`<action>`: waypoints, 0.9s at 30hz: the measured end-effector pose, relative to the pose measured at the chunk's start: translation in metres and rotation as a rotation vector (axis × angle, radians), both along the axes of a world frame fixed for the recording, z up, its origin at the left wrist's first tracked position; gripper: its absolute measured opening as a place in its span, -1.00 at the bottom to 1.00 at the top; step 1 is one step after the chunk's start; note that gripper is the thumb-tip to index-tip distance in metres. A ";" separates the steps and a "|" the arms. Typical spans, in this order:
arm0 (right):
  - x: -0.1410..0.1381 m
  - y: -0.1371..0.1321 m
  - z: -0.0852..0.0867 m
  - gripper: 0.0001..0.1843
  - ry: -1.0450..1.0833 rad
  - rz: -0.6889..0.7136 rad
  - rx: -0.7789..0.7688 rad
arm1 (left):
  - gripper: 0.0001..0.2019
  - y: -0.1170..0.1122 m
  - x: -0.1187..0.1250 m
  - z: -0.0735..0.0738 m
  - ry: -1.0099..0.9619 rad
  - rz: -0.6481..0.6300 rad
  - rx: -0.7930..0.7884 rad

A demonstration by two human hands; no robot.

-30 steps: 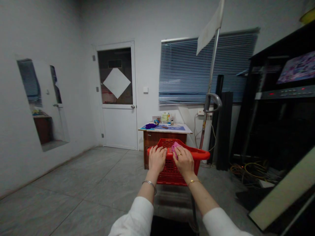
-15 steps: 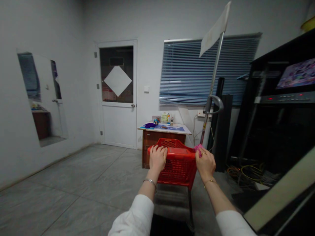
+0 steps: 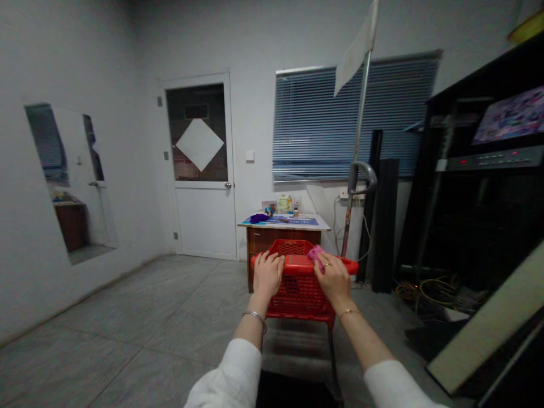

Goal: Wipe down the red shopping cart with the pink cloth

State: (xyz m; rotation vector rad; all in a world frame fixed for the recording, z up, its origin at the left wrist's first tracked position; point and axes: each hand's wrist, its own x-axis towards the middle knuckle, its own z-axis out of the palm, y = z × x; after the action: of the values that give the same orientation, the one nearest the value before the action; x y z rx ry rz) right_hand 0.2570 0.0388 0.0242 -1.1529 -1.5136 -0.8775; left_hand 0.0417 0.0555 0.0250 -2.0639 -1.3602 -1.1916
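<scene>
A red plastic shopping cart [image 3: 300, 292] stands in front of me, its handle bar [image 3: 297, 264] running across near its top. My left hand [image 3: 268, 275] is closed over the left part of that handle. Bunched in my right hand [image 3: 334, 277] is a pink cloth [image 3: 315, 255], pressed on the handle right of its middle. The bar's right end shows beyond my right knuckles. A metal pole [image 3: 360, 124] with a grey loop grip and a white panel on top rises behind the cart's right side. My right palm and part of the cloth are hidden.
Beyond the cart, a brown desk [image 3: 272, 241] carries a purple cloth [image 3: 259, 218] and several small bottles and boxes. A white door [image 3: 206, 221] is at the back left. On the right stand a black rack [image 3: 480, 192], loose cables [image 3: 433, 292] and a leaning pale board [image 3: 488, 323].
My right hand has slid left along the handle with the pink cloth, baring the handle's right end. My left hand keeps its hold. The view has shifted slightly.
</scene>
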 end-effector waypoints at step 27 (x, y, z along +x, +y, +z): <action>0.050 0.001 -0.009 -0.71 -0.003 -0.104 0.062 | -0.72 0.003 0.002 -0.001 -0.024 -0.012 -0.008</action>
State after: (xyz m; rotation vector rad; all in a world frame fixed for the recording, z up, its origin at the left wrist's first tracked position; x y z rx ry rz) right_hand 0.3075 0.0399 0.0155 -1.1941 -1.4293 -0.9898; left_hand 0.0441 0.0583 0.0236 -2.0718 -1.3678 -1.2221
